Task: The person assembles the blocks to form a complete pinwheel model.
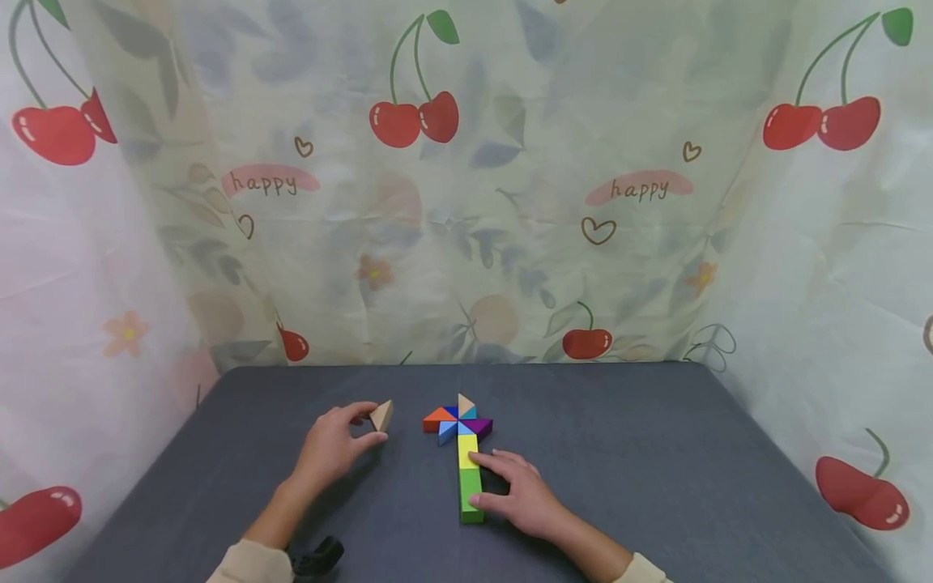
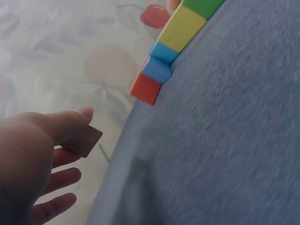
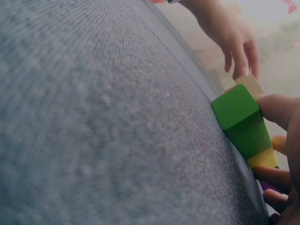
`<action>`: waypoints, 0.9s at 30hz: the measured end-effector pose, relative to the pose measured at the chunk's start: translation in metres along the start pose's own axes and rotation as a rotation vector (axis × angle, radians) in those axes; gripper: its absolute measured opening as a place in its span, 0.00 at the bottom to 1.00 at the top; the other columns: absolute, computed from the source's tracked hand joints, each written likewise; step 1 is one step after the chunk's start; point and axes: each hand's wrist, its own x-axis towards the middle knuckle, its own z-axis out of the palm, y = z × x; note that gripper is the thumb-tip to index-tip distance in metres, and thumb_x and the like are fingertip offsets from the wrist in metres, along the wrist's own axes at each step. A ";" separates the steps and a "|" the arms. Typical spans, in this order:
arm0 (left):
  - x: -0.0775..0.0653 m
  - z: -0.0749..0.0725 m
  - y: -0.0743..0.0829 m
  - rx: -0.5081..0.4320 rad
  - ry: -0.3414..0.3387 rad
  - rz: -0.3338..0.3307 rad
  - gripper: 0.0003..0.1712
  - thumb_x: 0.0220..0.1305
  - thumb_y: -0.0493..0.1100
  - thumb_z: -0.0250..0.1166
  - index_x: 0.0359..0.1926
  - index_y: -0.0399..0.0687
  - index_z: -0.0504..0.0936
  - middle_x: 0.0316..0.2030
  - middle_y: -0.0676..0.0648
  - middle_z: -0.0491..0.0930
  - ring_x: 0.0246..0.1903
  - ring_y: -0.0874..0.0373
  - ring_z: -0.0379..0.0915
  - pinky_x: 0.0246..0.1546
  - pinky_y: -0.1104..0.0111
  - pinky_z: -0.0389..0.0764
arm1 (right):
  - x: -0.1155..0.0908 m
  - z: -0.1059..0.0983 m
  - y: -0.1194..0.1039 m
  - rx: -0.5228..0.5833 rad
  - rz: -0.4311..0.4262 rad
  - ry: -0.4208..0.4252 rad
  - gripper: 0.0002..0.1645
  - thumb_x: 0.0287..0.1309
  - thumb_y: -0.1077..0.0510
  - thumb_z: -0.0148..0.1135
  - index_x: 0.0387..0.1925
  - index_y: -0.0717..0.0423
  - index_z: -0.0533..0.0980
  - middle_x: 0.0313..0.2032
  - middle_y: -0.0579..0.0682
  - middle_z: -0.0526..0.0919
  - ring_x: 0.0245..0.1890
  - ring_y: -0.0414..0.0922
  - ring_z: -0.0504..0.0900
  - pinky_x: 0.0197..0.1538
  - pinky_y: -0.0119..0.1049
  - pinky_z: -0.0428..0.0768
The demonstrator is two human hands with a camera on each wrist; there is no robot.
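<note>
My left hand (image 1: 331, 444) pinches a plain wooden triangular block (image 1: 382, 416) between thumb and fingers, above the cloth left of a colored block pattern. That pattern is a pinwheel of small triangular blocks, among them an orange block (image 1: 436, 416), a purple block (image 1: 479, 427) and another plain wooden triangle (image 1: 465, 404). Below it run a yellow block (image 1: 467, 449) and a green block (image 1: 470, 490) in a line. My right hand (image 1: 528, 502) touches this line from the right, forefinger at the yellow block and thumb on the green one. In the right wrist view some fingertips are partly hidden.
A dark grey cloth (image 1: 619, 453) covers the table. Curtains with cherry prints (image 1: 466, 202) stand behind and at both sides. A black curved object (image 1: 321, 556) is by the left sleeve at the front.
</note>
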 end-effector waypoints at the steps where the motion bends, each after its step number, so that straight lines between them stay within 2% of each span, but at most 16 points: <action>1: 0.000 0.002 0.001 -0.014 0.001 -0.003 0.32 0.52 0.52 0.75 0.57 0.47 0.80 0.44 0.45 0.82 0.44 0.47 0.76 0.42 0.50 0.76 | 0.000 0.000 0.000 -0.001 0.001 0.000 0.38 0.55 0.35 0.66 0.66 0.37 0.71 0.65 0.52 0.69 0.68 0.57 0.59 0.61 0.68 0.55; 14: -0.004 0.025 0.022 -0.208 -0.014 -0.087 0.29 0.51 0.49 0.77 0.55 0.50 0.81 0.45 0.49 0.82 0.42 0.54 0.77 0.43 0.55 0.78 | 0.001 0.001 0.001 -0.002 -0.009 0.010 0.38 0.55 0.35 0.66 0.66 0.37 0.71 0.65 0.51 0.70 0.68 0.56 0.59 0.62 0.68 0.53; 22: -0.005 0.033 0.033 -0.270 -0.076 -0.093 0.27 0.50 0.48 0.77 0.53 0.53 0.82 0.43 0.52 0.82 0.41 0.56 0.77 0.43 0.57 0.78 | 0.000 0.001 0.000 -0.013 -0.011 0.019 0.38 0.55 0.35 0.66 0.66 0.38 0.71 0.65 0.52 0.70 0.68 0.56 0.59 0.62 0.68 0.54; 27: -0.007 0.039 0.038 -0.277 -0.126 -0.060 0.26 0.51 0.49 0.77 0.53 0.52 0.82 0.42 0.53 0.82 0.40 0.57 0.77 0.43 0.57 0.79 | -0.001 0.000 -0.001 -0.018 -0.025 0.025 0.38 0.55 0.35 0.65 0.66 0.39 0.72 0.65 0.52 0.70 0.68 0.56 0.60 0.62 0.68 0.54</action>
